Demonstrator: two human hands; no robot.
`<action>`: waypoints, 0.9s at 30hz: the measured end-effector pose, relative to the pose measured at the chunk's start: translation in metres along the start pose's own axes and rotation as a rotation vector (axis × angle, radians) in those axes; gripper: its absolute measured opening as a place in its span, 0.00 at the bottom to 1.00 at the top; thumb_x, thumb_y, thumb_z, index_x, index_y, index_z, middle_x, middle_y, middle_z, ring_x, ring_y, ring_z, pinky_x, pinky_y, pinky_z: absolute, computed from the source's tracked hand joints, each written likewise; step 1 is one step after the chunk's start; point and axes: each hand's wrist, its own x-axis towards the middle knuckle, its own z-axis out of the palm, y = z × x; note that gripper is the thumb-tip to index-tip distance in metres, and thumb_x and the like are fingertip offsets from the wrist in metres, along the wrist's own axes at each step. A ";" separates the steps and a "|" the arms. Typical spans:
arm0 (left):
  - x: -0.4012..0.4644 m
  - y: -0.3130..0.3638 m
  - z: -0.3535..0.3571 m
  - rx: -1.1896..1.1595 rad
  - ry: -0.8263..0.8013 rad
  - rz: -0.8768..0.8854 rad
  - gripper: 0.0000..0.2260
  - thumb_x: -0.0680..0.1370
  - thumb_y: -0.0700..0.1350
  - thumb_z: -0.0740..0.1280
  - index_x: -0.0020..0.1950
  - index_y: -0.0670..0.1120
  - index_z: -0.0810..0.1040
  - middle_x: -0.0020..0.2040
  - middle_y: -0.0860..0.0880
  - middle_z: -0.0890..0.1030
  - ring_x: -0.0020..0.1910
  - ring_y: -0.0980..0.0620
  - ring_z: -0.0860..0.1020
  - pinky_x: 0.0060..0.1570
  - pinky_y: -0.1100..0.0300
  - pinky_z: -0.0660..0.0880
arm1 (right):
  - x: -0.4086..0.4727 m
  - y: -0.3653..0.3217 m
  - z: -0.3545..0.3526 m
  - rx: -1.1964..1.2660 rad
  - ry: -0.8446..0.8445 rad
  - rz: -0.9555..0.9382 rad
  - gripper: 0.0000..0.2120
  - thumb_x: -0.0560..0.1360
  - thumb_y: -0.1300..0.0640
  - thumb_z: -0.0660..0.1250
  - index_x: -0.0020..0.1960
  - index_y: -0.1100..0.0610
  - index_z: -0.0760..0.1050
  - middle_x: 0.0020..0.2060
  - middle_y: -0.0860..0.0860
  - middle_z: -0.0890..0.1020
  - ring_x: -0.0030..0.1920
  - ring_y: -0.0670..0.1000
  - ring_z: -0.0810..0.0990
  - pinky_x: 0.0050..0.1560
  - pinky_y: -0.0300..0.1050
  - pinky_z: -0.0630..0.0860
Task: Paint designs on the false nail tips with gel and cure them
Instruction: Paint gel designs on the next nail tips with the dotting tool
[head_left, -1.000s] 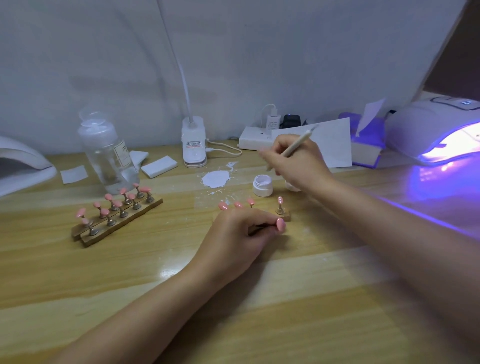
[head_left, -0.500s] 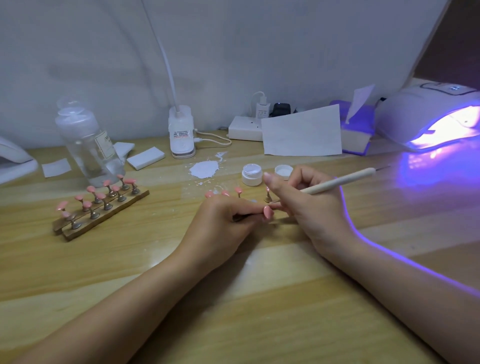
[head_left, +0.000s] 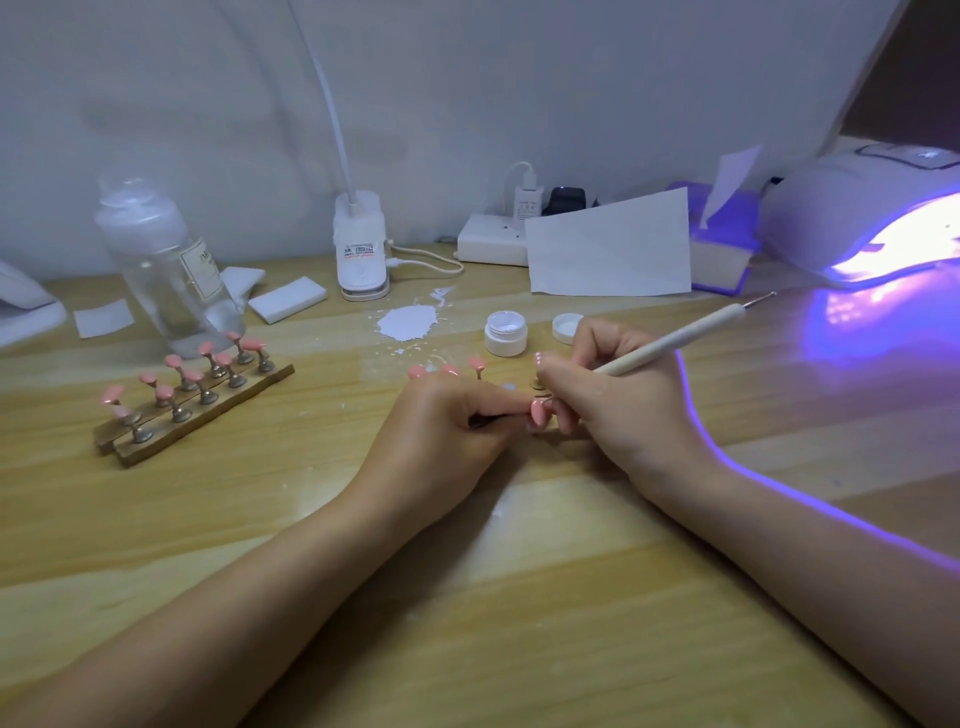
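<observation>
1. The wooden table (head_left: 519, 597) runs the whole width, both forearms laid across it toward the middle.
2. At the far right sits the white curing lamp (head_left: 852, 208), lit, throwing violet light over the wood in front of it.
3. At the back left stands a clear bottle (head_left: 166, 270); near the wall a white power strip (head_left: 491, 240) lies behind a leaning sheet of paper (head_left: 610, 249).
4. In front of the bottle, a wooden holder (head_left: 208, 415) carries rows of pink nail tips on metal pegs.
5. The left hand (head_left: 441, 431) is curled, thumb and forefinger pinching a small stand with one pink nail tip (head_left: 539, 411) at its end, held just above the table at centre.
6. The right hand (head_left: 618, 405) is closed round a dotting pen (head_left: 675, 338), its fingers touching the left fingertips; the pen's upper end points up and right toward the lamp, and its working end is hidden behind the fingers.
7. Just behind the hands stand an open white gel pot (head_left: 505, 333) and its lid (head_left: 566, 327), beside a white smear (head_left: 406, 322).
</observation>
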 end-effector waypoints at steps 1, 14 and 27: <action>0.000 0.000 0.000 0.006 -0.002 0.002 0.09 0.73 0.35 0.69 0.45 0.48 0.85 0.39 0.53 0.84 0.34 0.67 0.67 0.34 0.67 0.68 | 0.000 0.000 0.000 0.006 -0.001 0.003 0.19 0.70 0.73 0.64 0.26 0.59 0.61 0.15 0.52 0.69 0.20 0.48 0.75 0.24 0.36 0.73; 0.001 0.004 0.000 0.040 0.009 0.063 0.07 0.73 0.36 0.69 0.44 0.46 0.85 0.32 0.64 0.77 0.29 0.74 0.67 0.31 0.76 0.62 | -0.001 -0.002 0.002 0.001 -0.012 0.015 0.19 0.70 0.72 0.64 0.26 0.58 0.62 0.15 0.51 0.70 0.20 0.47 0.75 0.24 0.37 0.72; 0.001 0.004 -0.001 0.065 0.022 0.071 0.07 0.72 0.35 0.70 0.44 0.45 0.85 0.26 0.63 0.74 0.28 0.72 0.67 0.31 0.76 0.62 | -0.001 -0.003 0.001 0.002 -0.011 0.018 0.20 0.70 0.72 0.64 0.26 0.58 0.62 0.16 0.52 0.70 0.21 0.48 0.75 0.26 0.39 0.74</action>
